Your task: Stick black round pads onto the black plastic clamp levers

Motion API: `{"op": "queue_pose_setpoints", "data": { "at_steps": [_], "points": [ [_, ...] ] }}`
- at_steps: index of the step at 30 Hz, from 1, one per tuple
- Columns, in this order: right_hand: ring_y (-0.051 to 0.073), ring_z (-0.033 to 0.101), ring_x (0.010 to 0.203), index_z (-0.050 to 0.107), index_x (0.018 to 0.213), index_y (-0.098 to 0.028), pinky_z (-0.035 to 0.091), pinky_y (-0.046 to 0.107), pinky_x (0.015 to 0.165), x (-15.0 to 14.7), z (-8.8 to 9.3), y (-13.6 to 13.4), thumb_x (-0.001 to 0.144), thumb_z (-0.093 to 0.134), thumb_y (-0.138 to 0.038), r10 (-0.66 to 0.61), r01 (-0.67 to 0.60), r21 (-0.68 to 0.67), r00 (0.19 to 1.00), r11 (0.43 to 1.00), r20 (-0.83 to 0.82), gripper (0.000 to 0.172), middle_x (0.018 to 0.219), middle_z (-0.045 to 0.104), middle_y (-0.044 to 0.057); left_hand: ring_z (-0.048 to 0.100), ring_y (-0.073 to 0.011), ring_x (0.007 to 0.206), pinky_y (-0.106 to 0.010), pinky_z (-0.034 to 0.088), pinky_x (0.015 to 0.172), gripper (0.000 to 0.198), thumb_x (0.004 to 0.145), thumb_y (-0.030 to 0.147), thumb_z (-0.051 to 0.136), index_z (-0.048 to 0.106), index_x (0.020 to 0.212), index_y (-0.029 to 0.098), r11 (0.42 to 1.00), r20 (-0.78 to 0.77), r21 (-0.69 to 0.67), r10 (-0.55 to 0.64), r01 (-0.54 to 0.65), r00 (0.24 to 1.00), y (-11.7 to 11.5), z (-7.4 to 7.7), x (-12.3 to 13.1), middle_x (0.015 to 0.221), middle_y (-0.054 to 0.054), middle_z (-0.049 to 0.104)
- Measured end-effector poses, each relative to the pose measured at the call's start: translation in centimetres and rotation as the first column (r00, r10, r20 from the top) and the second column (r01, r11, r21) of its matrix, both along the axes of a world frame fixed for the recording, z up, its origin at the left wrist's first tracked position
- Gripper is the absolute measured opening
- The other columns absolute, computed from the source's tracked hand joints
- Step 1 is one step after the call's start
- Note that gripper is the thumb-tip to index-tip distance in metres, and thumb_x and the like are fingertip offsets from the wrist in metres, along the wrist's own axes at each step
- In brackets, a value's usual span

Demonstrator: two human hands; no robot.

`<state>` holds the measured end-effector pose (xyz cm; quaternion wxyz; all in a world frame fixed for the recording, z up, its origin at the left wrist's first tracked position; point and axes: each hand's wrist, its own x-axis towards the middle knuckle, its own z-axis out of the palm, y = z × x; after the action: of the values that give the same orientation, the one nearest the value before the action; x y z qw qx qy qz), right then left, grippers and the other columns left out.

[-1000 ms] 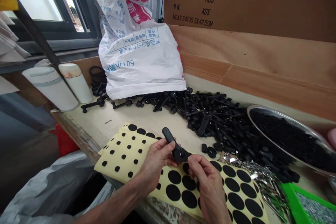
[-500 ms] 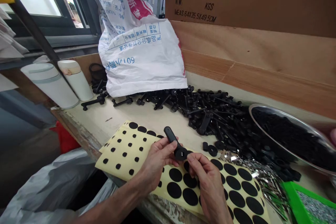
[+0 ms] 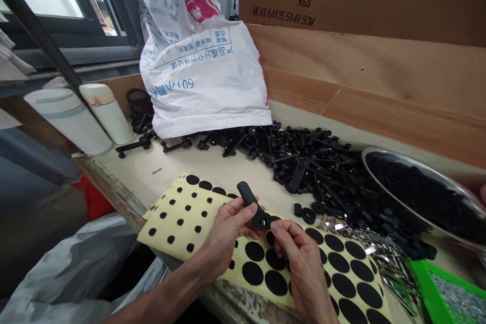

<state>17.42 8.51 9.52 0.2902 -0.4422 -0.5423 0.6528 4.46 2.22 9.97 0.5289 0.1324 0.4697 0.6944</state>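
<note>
At far left, a silvery bag [image 3: 72,268] is sagging below the table [image 3: 216,162], its lower part running out of frame. Above it, a big bottle [image 3: 74,124] and a small bottle [image 3: 110,116] are standing side by side, the big one partly overlapping the pole [image 3: 38,25]. A white sack [image 3: 208,86] is covering part of a heap [image 3: 299,162] of black parts; its top is being cut off. Nearer the viewer, yellow sheets [image 3: 180,210] with black dots are lying along the table edge, the arms hiding their middle.

The left hand [image 3: 231,220] is gripping a black lever [image 3: 248,196] above the sheets, its thumb concealing part of the shaft. The right hand [image 3: 298,248] is keeping thumb and forefinger nearly together at the lever's round end; whether they are pinching the lever or a small dark piece cannot be told.

Farther right, metal pieces [image 3: 383,258] are lying tangled, individually hard to distinguish. A basin [image 3: 364,162] and a green tray [image 3: 427,278] are extending beyond the frame.
</note>
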Motion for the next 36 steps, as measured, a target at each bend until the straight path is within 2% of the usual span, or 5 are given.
{"op": "queue_pose_setpoints", "data": {
  "at_steps": [6, 10, 22, 30, 36],
  "points": [
    [0.01, 0.032, 0.054, 0.064, 0.066, -0.018, 0.026, 0.023, 0.048, -0.12, -0.41, 0.17, 0.073, 0.07, -0.05, 0.001, -0.001, 0.034, 1.0, 0.999, 0.019, 0.033, 0.055, 0.043, -0.003, 0.061, -0.0138, 0.065, -0.025, 0.047, 0.06, 0.032, 0.081, 0.035, 0.069, 0.067, 0.103, 0.012, 1.0, 0.004, 0.002, -0.003, 0.003, 1.0, -0.09, 0.01, -0.1, 0.084, -0.007, 0.068],
    [0.01, 0.032, 0.055, 0.062, 0.066, -0.018, 0.027, 0.023, 0.05, -0.12, -0.18, 0.13, 0.074, 0.069, -0.05, -0.002, 0.0, 0.072, 0.999, 0.997, 0.035, 0.034, 0.056, 0.043, -0.004, 0.062, -0.014, 0.069, -0.025, 0.047, 0.061, 0.032, 0.084, 0.037, 0.066, 0.068, 0.105, 0.013, 0.999, -0.001, 0.029, -0.015, 0.015, 1.0, -0.13, 0.0, -0.14, 0.095, -0.01, 0.069],
    [0.01, 0.036, 0.053, 0.06, 0.068, -0.018, 0.03, 0.022, 0.052, -0.19, -0.36, 0.04, 0.077, 0.068, -0.048, 0.012, -0.014, -0.065, 0.999, 0.998, -0.041, 0.032, 0.054, 0.047, -0.004, 0.062, -0.0138, 0.069, -0.025, 0.047, 0.06, 0.033, 0.085, 0.036, 0.064, 0.067, 0.108, 0.013, 0.999, 0.009, 0.041, -0.017, 0.016, 1.0, -0.13, -0.13, -0.06, 0.097, -0.012, 0.069],
    [0.01, 0.037, 0.053, 0.061, 0.069, -0.018, 0.031, 0.022, 0.051, -0.16, -0.26, -0.14, 0.076, 0.069, -0.048, 0.001, -0.001, 0.003, 1.0, 1.0, -0.011, 0.032, 0.054, 0.046, -0.004, 0.062, -0.0143, 0.07, -0.025, 0.047, 0.06, 0.034, 0.083, 0.038, 0.066, 0.067, 0.107, 0.014, 0.999, 0.019, 0.039, -0.01, 0.009, 1.0, -0.02, -0.13, -0.07, 0.099, -0.011, 0.069],
    [0.011, 0.037, 0.053, 0.063, 0.07, -0.018, 0.031, 0.023, 0.051, -0.17, -0.37, -0.19, 0.077, 0.068, -0.048, -0.005, 0.005, -0.013, 1.0, 1.0, -0.002, 0.031, 0.054, 0.047, -0.004, 0.063, -0.0147, 0.069, -0.026, 0.047, 0.061, 0.033, 0.083, 0.037, 0.066, 0.067, 0.107, 0.015, 0.999, 0.023, 0.036, -0.017, 0.016, 1.0, -0.14, -0.04, -0.15, 0.099, -0.011, 0.07]
  ]
}}
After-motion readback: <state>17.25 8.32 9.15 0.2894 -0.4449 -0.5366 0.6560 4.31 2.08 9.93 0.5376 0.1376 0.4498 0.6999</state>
